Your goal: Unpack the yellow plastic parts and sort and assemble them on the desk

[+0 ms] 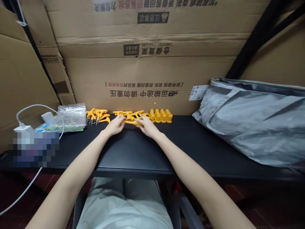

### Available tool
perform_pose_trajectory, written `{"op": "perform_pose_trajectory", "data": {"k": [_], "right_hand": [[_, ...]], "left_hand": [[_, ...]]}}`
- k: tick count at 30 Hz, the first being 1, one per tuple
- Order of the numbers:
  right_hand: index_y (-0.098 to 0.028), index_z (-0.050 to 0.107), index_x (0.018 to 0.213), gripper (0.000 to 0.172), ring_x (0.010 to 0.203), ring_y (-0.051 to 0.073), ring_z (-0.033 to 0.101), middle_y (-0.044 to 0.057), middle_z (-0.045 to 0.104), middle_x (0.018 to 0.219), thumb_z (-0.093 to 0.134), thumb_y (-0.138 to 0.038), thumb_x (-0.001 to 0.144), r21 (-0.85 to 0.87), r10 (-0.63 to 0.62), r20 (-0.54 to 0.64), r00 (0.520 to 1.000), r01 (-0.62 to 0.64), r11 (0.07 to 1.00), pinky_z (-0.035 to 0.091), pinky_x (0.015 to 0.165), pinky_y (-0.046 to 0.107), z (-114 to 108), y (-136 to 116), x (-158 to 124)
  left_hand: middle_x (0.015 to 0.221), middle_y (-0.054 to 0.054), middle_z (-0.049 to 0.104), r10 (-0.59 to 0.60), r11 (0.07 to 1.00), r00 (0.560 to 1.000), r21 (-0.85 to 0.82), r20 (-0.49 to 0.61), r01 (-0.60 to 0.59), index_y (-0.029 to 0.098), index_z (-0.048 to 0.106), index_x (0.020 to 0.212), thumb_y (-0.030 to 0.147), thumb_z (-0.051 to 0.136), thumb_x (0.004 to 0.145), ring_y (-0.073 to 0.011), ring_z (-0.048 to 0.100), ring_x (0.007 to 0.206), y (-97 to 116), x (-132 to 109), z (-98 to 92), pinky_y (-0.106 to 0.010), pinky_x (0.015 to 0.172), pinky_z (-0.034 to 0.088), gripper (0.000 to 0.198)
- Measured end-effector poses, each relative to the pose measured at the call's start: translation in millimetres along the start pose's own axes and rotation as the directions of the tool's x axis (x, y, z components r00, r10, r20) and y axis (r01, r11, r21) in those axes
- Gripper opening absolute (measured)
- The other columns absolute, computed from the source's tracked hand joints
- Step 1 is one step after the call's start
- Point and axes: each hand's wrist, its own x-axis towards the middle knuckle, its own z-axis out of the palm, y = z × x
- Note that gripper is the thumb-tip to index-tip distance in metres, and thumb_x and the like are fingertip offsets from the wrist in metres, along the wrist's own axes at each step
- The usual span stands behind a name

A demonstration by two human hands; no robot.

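At the back of the black table (pixel 140 149), my left hand (pixel 115 125) and my right hand (pixel 148 126) face each other with fingers closed. They grip the two ends of a slim yellow plastic piece (pixel 132 122) lying roughly level; its exact kind is too small to make out. Just behind it lie several yellow T-shaped handles (pixel 127 113), partly hidden by my fingers. Left of my left hand is a loose pile of yellow corkscrews (pixel 96 114) with metal spirals. Yellow cup-like sleeves (pixel 163 116) stand in close rows right of my right hand.
A cardboard sheet (pixel 143 70) with printed text rises behind the table. A large grey bag (pixel 252 121) takes up the right side. At left are a clear plastic wrap (pixel 71 115), a white charger (pixel 25 133) with its cable, and a blurred-out item (pixel 38 151).
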Motion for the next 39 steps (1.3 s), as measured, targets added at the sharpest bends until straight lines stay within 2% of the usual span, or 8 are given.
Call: {"op": "perform_pose_trajectory", "data": {"k": [4,7,11,18,24,28,34,39], "right_hand": [[-0.022,0.063,0.124,0.034,0.097,0.024,0.057,0.01,0.057,0.101,0.055,-0.022,0.091,0.053,-0.054,-0.023,0.998,0.056,0.997,0.048,0.09,0.042,2.6,1.3,-0.9],[-0.022,0.061,0.127,0.036,0.099,0.025,0.056,0.011,0.057,0.102,0.054,-0.024,0.092,0.084,-0.053,-0.038,0.998,0.056,0.995,0.048,0.09,0.044,2.5,0.9,-0.7],[-0.022,0.06,0.129,0.037,0.1,0.025,0.056,0.011,0.057,0.103,0.053,-0.026,0.093,0.117,-0.06,-0.037,0.998,0.064,0.991,0.047,0.091,0.045,2.3,1.8,0.1],[-0.024,0.061,0.128,0.037,0.1,0.025,0.055,0.011,0.057,0.101,0.054,-0.026,0.092,0.144,-0.065,-0.014,0.998,0.066,0.987,0.047,0.092,0.047,1.6,4.3,-0.8],[-0.022,0.054,0.134,0.047,0.109,0.025,0.056,0.012,0.057,0.115,0.06,-0.026,0.088,0.287,0.03,-0.017,0.999,-0.024,0.958,0.045,0.098,0.049,1.6,6.9,0.2],[-0.02,0.052,0.129,0.051,0.099,0.021,0.062,0.012,0.056,0.123,0.067,-0.023,0.08,0.453,0.106,-0.02,0.994,-0.086,0.887,0.052,0.09,0.043,2.1,13.6,2.0],[-0.016,0.061,0.105,0.038,0.075,0.017,0.068,0.009,0.069,0.098,0.071,-0.04,0.077,0.659,0.254,0.082,0.964,-0.244,0.711,0.055,0.077,0.035,-5.7,15.9,3.7],[-0.016,0.06,0.068,0.057,0.046,0.011,0.059,0.004,0.065,0.06,0.058,-0.073,0.075,0.681,0.394,0.174,0.902,-0.399,0.614,0.049,0.052,0.024,-10.6,8.1,4.8]], "left_hand": [[0.11,-0.011,0.063,0.018,1.0,0.999,0.012,-0.027,-0.018,0.018,0.055,0.117,0.019,0.044,0.088,-0.022,0.061,0.102,3.1,-0.2,-3.2,-0.037,0.093,0.049,0.032],[0.116,-0.011,0.065,-0.017,0.999,0.999,0.045,0.03,0.016,0.019,0.052,0.123,0.023,0.044,0.09,-0.0224,0.063,0.104,4.2,-0.7,-5.7,-0.037,0.093,0.049,0.034],[0.113,-0.011,0.068,-0.11,0.988,0.985,0.121,0.131,0.095,0.018,0.051,0.126,0.029,0.044,0.092,-0.0239,0.067,0.1,8.2,-1.2,-9.5,-0.036,0.087,0.05,0.037],[0.105,-0.009,0.07,-0.12,0.984,0.979,0.15,0.165,0.095,0.019,0.053,0.125,0.028,0.045,0.09,-0.0229,0.067,0.097,15.5,-0.7,-15.0,-0.032,0.084,0.05,0.037],[0.105,-0.008,0.07,-0.153,0.981,0.973,0.148,0.171,0.128,0.02,0.053,0.124,0.028,0.045,0.09,-0.0229,0.067,0.097,10.6,-0.4,-12.8,-0.032,0.083,0.049,0.036],[0.105,-0.009,0.07,-0.178,0.974,0.974,0.164,0.143,0.154,0.02,0.053,0.122,0.028,0.046,0.09,-0.023,0.067,0.097,3.8,-0.9,-13.8,-0.032,0.083,0.049,0.034],[0.101,-0.007,0.07,-0.148,0.981,0.982,0.143,0.121,0.13,0.021,0.054,0.118,0.028,0.045,0.09,-0.0211,0.067,0.094,3.3,-1.3,-14.7,-0.03,0.081,0.049,0.03],[0.098,-0.006,0.069,-0.113,0.989,0.987,0.105,0.117,0.101,0.02,0.055,0.116,0.026,0.045,0.089,-0.0199,0.066,0.091,8.6,-1.1,-12.9,-0.029,0.08,0.048,0.029]]}}
